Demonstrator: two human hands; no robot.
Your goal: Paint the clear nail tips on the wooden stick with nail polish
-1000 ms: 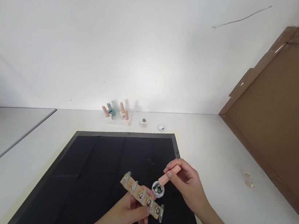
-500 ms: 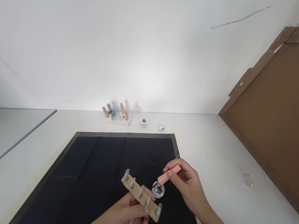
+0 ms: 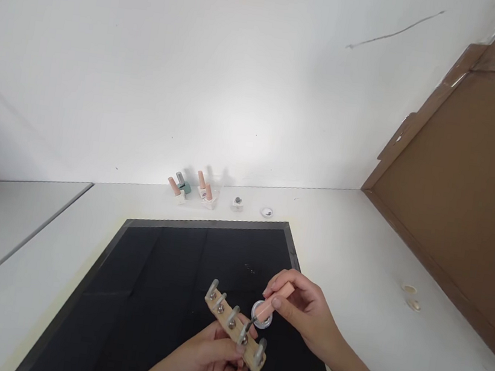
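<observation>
My left hand [image 3: 213, 354] is closed around a wooden nail tip stand [image 3: 236, 332], tilted down to the right. Several clear nail tips [image 3: 233, 315] stand on metal studs along it. Between the fingers of my right hand [image 3: 304, 311] is a nail polish brush [image 3: 275, 302] with a peach-coloured cap handle. Its dark bristles are at the second nail tip from the right end [image 3: 243, 334]; whether they touch it is hard to tell. A small round clear dish [image 3: 267, 321] sits just behind the brush, partly covered by the cap; what supports it is hidden.
A black mat [image 3: 160, 296] with a grey border lies on the white table [image 3: 358, 243]. Along the wall stand several nail polish bottles [image 3: 181, 197], a small clear jar [image 3: 237, 205] and a round lid [image 3: 266, 212]. Two small pale discs [image 3: 413, 304] lie at right, near a brown cardboard panel [image 3: 464, 202].
My right hand has lowered slightly, taking the brush from the round dish to a nail tip on the stand. The stand has shifted very little.
</observation>
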